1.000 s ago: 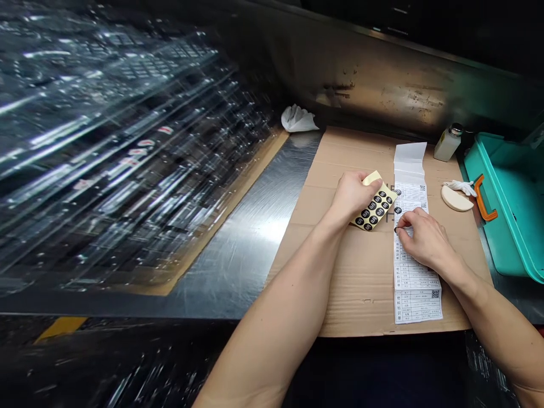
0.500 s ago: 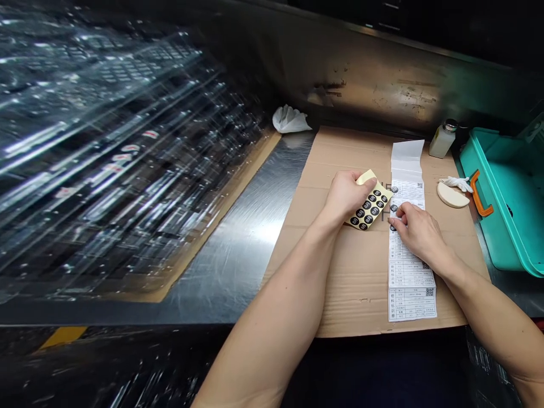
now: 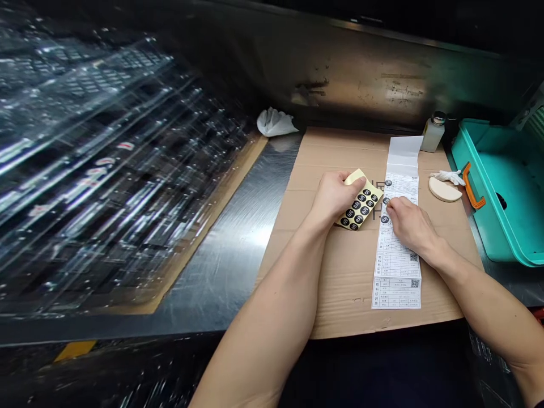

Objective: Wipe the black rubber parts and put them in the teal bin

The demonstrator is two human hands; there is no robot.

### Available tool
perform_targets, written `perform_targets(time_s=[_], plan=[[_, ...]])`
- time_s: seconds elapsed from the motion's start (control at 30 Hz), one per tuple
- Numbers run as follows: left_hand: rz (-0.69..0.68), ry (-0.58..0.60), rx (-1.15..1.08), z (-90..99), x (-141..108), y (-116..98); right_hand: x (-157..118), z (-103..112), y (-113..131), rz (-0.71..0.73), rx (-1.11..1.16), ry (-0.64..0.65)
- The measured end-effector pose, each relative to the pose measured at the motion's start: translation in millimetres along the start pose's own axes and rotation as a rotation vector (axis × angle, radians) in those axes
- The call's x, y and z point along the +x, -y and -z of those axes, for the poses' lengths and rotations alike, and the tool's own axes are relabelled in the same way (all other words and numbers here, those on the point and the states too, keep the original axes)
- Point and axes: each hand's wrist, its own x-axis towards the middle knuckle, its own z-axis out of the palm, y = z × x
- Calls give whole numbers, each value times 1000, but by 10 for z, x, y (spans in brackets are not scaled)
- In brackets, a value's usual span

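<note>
A small yellow sheet of round black stickers point(image 3: 360, 208) is pinched in my left hand point(image 3: 335, 195), thumb on top, above the cardboard point(image 3: 340, 289). Just right of it lies a long white strip of printed labels point(image 3: 397, 292), with several black round stickers down its left side. My right hand point(image 3: 410, 224) rests over the strip, its fingers drawn together beside the middle round sticker point(image 3: 386, 201). Whether anything is between those fingertips is hidden.
A teal bin point(image 3: 491, 221) with an orange handle stands at the right. Near it are a bottle point(image 3: 433, 133), a round beige pad point(image 3: 444, 190) and a white cloth point(image 3: 450, 177). Clear plastic-wrapped items point(image 3: 106, 187) fill the left. Crumpled white paper point(image 3: 275, 123) lies at the back.
The view has shifted slightly. The label strip's lower end has swung left against the cardboard. My right hand has moved a little off the lower round sticker, which now shows fully.
</note>
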Motion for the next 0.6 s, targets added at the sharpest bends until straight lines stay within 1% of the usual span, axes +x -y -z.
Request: perform_targets(time_s=[0.03,0.1,0.13,0.17,0.2,0.23,0.3,0.33,0.37,0.4,0.5,0.57,0.6], plan=[[3,3,-28,0,-6,-8,9,14,-34,19,66,-55],[-4,40,-114,-5,-37,-49,32,55,-98,19,219,-205],[-15,77,-164,-10,-62,-81,44,79,-124,-4,310,-275],[-30,129,-212,-17,-94,-119,56,104,-142,-34,416,-317],[-48,186,-251,-27,-130,-160,66,127,-154,-60,538,-318],[-66,242,-278,-37,-168,-201,75,145,-160,-74,668,-272],[-91,334,-301,-58,-238,-272,85,167,-161,-57,885,-103],[-88,368,-309,-64,-265,-297,87,172,-160,-42,955,-42],[-73,397,-323,-67,-284,-315,89,174,-161,-34,1002,-19],[-47,422,-345,-64,-294,-325,91,177,-164,-37,1034,-40],[42,489,-434,-21,-269,-320,103,200,-190,-80,1083,-214],[69,492,-494,24,-223,-300,117,226,-217,-106,1093,-299],[71,475,-531,45,-197,-290,125,237,-231,-118,1090,-333]])
